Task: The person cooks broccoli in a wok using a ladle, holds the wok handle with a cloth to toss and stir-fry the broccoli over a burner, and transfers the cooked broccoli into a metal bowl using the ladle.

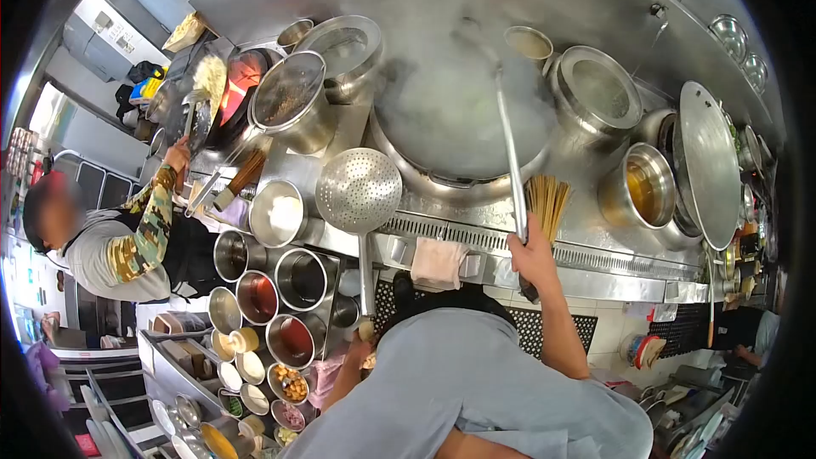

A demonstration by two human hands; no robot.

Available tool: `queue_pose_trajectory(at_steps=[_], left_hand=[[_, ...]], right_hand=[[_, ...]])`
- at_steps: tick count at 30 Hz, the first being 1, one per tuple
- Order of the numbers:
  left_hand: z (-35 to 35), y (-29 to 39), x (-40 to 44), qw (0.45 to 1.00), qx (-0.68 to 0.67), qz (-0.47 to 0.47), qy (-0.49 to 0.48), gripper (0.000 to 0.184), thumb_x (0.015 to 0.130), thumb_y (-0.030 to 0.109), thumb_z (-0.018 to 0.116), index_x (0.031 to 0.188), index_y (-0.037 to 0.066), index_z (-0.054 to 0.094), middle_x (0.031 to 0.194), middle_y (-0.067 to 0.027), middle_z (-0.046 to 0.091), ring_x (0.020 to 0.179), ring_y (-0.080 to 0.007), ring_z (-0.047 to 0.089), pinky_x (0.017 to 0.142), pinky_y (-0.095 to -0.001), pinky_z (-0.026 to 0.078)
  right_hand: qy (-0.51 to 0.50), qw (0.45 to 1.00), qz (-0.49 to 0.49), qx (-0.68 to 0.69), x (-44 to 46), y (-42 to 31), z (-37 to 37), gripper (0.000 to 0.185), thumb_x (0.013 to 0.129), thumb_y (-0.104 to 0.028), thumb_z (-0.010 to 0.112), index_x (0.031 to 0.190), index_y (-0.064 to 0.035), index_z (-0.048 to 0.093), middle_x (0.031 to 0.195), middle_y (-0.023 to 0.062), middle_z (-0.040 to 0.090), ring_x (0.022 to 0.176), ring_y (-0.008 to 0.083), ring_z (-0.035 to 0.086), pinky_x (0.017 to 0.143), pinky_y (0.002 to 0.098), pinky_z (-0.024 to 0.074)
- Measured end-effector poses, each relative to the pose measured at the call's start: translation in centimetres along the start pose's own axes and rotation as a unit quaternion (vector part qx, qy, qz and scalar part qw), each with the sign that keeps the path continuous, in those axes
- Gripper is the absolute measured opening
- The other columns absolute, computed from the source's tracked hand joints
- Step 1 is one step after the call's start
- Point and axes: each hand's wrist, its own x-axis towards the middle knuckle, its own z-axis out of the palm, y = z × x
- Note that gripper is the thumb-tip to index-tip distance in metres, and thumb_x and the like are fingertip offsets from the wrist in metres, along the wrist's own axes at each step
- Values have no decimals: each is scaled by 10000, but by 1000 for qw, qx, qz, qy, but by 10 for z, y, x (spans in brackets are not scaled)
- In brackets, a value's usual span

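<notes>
In the head view, a long-handled ladle is gripped by the right hand, with the fingers closed around the lower handle. Its shaft is extended over a large wok, and its far end is blurred by steam. The wooden handle end of a perforated skimmer is clasped by the left hand, which is partly hidden; the skimmer's round head is held to the left of the wok, above the steel desk.

A bamboo brush is seen just beside the right hand, and a folded cloth is placed along the front edge. Amber liquid is held in a steel pot on the right; red sauce is contained in a round tub on the left. Farther left, a utensil is gripped by another person near pale food.
</notes>
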Motion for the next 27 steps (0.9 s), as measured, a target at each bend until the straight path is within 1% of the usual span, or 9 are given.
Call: queue_pose_trajectory(at_steps=[2, 4, 6, 8, 13, 16, 20, 22, 27], left_hand=[[6, -19, 14, 1000, 0, 5, -2, 630, 887, 233, 668, 1393, 53, 339, 1214, -212, 597, 1056, -315, 614, 840, -421, 522], [15, -48, 41, 1000, 1, 11, -3, 641, 896, 242, 660, 1410, 61, 323, 1231, -219, 589, 1076, -325, 609, 849, -427, 518], [17, -51, 43, 1000, -8, -3, -16, 651, 898, 243, 661, 1421, 70, 315, 1237, -220, 586, 1090, -328, 603, 859, -431, 514], [16, -43, 36, 1000, -15, 2, -17, 657, 888, 233, 673, 1420, 77, 320, 1227, -213, 589, 1080, -322, 605, 854, -433, 515], [14, -30, 28, 999, -24, 33, -2, 678, 859, 204, 706, 1410, 80, 331, 1190, -196, 601, 1026, -310, 618, 818, -435, 528], [15, -29, 31, 1000, -7, 5, -11, 676, 856, 193, 705, 1409, 81, 333, 1193, -202, 599, 1026, -313, 616, 814, -439, 530], [16, -31, 34, 998, 50, 33, 0, 690, 858, 191, 700, 1418, 82, 313, 1205, -211, 594, 1047, -318, 613, 823, -446, 531], [12, 7, -6, 996, 81, 31, 17, 700, 860, 190, 697, 1425, 82, 298, 1211, -219, 589, 1057, -321, 612, 827, -449, 531], [12, 8, -9, 997, 69, 43, 14, 731, 862, 191, 699, 1445, 109, 266, 1224, -232, 577, 1035, -332, 621, 807, -451, 536]], right_hand=[[19, 998, 13, 51, 5, 11, 3, 284, 860, -78, 568, 1129, -39, 485, 584, 57, 495, 418, 152, 489, 424, 331, 402], [33, 997, 31, 69, 11, 23, 6, 261, 855, -70, 555, 1105, -43, 484, 585, 53, 492, 404, 145, 468, 405, 327, 378], [49, 995, 39, 83, 22, 41, 11, 238, 841, -54, 534, 1075, -42, 490, 584, 48, 483, 380, 137, 432, 377, 318, 340], [37, 993, 49, 99, 29, 61, 16, 232, 841, -57, 535, 1068, -36, 493, 580, 49, 480, 382, 140, 438, 380, 321, 346], [25, 995, 53, 86, 26, 59, 18, 234, 846, -82, 532, 1069, -17, 500, 603, 47, 482, 389, 126, 438, 370, 308, 361], [21, 994, 65, 86, 24, 53, 16, 248, 838, -84, 528, 1073, -10, 499, 614, 52, 490, 388, 129, 441, 372, 311, 368], [21, 994, 61, 83, 24, 52, 15, 261, 827, -78, 521, 1076, -2, 497, 621, 62, 498, 386, 135, 449, 376, 318, 375], [22, 995, 61, 74, 24, 51, 15, 268, 828, -76, 524, 1084, 0, 500, 625, 66, 500, 390, 143, 455, 382, 324, 376], [17, 995, 69, 70, 24, 50, 15, 275, 836, -73, 532, 1098, 6, 508, 630, 73, 503, 397, 157, 466, 394, 334, 377]])
